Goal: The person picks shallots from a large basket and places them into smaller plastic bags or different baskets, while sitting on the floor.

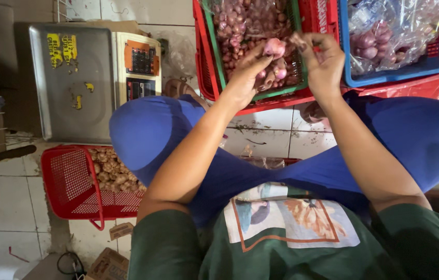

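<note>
My left hand (247,74) holds a pink peeled shallot (274,47) at its fingertips, above a green basket (210,41) full of small purple shallots. My right hand (321,58) is closed just to the right of the shallot, fingers pinched on something small and dark that I cannot make out. The green basket sits inside a red crate (203,72). I am seated on the floor, with blue trouser legs spread to either side.
A metal weighing scale (77,83) with a display panel stands at the left. A red basket (69,181) of pale tubers sits by my left knee. A blue crate (380,78) with clear bags of shallots is at the upper right. The floor is white tile.
</note>
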